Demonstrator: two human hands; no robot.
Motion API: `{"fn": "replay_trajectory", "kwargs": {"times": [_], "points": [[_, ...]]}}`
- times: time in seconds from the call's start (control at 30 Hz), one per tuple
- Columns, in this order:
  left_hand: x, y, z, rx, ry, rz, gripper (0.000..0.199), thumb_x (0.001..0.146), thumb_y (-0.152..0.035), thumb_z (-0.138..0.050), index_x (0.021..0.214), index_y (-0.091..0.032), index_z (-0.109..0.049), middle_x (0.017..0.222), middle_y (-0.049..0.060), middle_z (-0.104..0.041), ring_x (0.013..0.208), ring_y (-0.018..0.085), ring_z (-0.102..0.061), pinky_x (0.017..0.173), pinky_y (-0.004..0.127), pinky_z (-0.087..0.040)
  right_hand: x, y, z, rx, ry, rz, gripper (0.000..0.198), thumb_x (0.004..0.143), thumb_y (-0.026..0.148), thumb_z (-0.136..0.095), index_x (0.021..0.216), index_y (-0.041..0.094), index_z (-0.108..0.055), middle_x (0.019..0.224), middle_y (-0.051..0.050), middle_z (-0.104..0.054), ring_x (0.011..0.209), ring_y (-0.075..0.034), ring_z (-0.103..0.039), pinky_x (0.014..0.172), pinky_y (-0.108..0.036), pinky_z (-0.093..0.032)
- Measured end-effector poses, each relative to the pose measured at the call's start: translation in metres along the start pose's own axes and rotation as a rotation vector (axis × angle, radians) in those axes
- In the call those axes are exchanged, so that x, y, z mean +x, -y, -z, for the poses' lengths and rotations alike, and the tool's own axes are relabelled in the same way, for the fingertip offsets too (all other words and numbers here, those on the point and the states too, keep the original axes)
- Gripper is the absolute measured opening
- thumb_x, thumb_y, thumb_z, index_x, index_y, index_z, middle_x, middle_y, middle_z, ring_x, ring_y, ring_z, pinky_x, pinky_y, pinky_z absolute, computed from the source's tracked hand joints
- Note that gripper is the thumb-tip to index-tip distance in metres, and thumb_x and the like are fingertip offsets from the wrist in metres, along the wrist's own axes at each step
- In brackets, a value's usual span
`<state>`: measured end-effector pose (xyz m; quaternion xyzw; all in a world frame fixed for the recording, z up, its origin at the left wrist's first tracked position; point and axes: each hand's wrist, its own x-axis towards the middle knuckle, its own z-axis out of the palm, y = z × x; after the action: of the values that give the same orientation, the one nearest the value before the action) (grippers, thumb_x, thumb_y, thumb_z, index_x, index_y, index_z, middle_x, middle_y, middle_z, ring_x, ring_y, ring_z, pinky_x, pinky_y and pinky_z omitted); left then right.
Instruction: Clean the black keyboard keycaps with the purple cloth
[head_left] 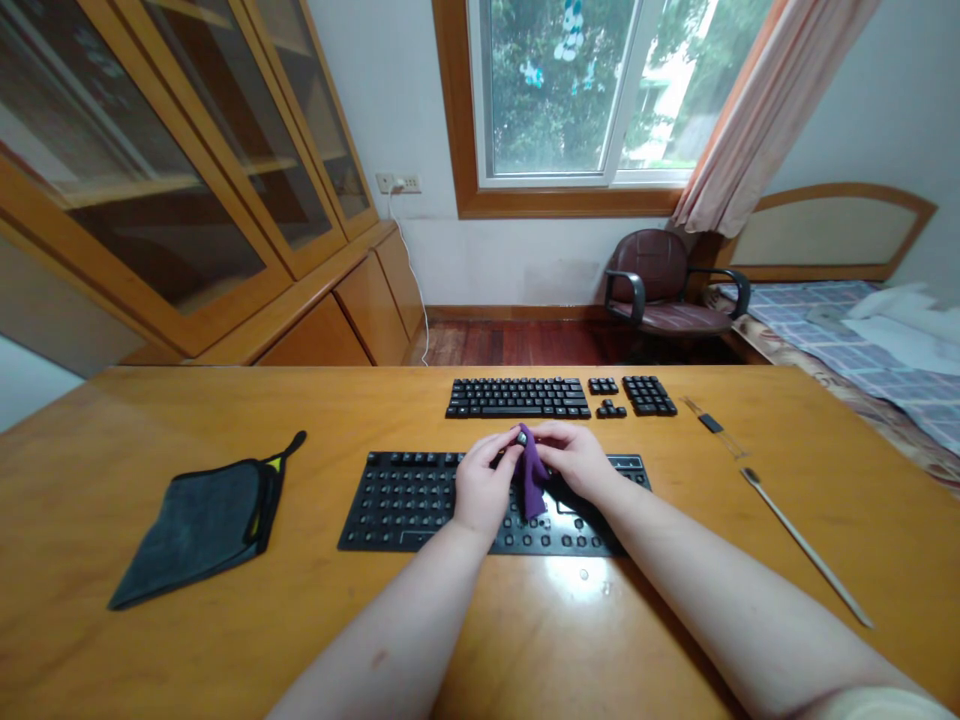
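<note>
Head view: pinching small dark plastic keycap in left hand, purple fabric cloth in right hand; rub gently, avoiding twelve-o'clock black plastic keycaps.

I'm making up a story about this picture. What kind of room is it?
It's probably a bedroom in someone's home, maybe used for study too. There's a bed with a checked cover, a tall cabinet with glass doors, and a wooden desk.
</note>
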<state>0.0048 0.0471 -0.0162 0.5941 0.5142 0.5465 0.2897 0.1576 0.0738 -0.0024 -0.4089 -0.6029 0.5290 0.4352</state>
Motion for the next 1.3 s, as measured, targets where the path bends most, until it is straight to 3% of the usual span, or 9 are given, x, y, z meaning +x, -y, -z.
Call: {"fn": "replay_trajectory", "kwargs": {"times": [0.13, 0.43, 0.83, 1.1, 1.3], "points": [[-0.001, 0.003, -0.003, -0.072, -0.021, 0.073, 0.020, 0.076, -0.025, -0.061, 0.094, -0.020, -0.069, 0.096, 0.006, -0.070, 0.091, 0.019, -0.064, 0.087, 0.036, -0.050, 0.001, -0.003, -0.001, 0.072, -0.011, 0.002, 0.023, 0.066, 0.028, -0.070, 0.087, 0.017, -0.071, 0.083, -0.004, -0.069, 0.073, -0.016, -0.062, 0.069, -0.029, -0.049], [-0.003, 0.000, -0.002, -0.069, -0.006, 0.000, 0.018, 0.074, -0.020, -0.063, 0.090, -0.022, -0.071, 0.095, 0.005, -0.071, 0.091, 0.019, -0.065, 0.089, 0.036, -0.049, 0.002, -0.009, 0.001, 0.075, -0.109, 0.049, 0.013, 0.058, 0.024, -0.075, 0.069, 0.018, -0.070, 0.074, -0.003, -0.067, 0.069, -0.016, -0.061, 0.070, -0.030, -0.049], [-0.002, 0.000, -0.002, -0.083, 0.002, 0.041, 0.020, 0.075, -0.021, -0.062, 0.093, -0.023, -0.071, 0.096, 0.005, -0.070, 0.091, 0.019, -0.064, 0.089, 0.036, -0.049, 0.003, -0.012, -0.001, 0.069, -0.098, 0.092, 0.005, 0.066, 0.022, -0.066, 0.064, 0.018, -0.064, 0.066, 0.001, -0.062, 0.055, -0.011, -0.056, 0.055, -0.024, -0.048], [-0.001, -0.001, -0.002, -0.076, 0.013, 0.031, 0.020, 0.075, -0.018, -0.061, 0.093, -0.023, -0.071, 0.094, 0.005, -0.071, 0.087, 0.018, -0.065, 0.087, 0.033, -0.050, 0.000, -0.012, -0.003, -0.062, -0.096, 0.128, 0.011, 0.068, 0.023, -0.067, 0.078, 0.019, -0.068, 0.078, -0.003, -0.067, 0.073, -0.016, -0.061, 0.071, -0.029, -0.049], [-0.001, -0.002, -0.001, -0.085, 0.023, 0.043, 0.021, 0.075, -0.020, -0.062, 0.094, -0.022, -0.071, 0.096, 0.005, -0.070, 0.089, 0.018, -0.065, 0.087, 0.034, -0.050, 0.000, -0.009, -0.003, -0.136, -0.152, 0.139, 0.005, 0.069, 0.021, -0.063, 0.070, 0.018, -0.067, 0.072, -0.002, -0.066, 0.069, -0.016, -0.061, 0.070, -0.028, -0.048]]}}
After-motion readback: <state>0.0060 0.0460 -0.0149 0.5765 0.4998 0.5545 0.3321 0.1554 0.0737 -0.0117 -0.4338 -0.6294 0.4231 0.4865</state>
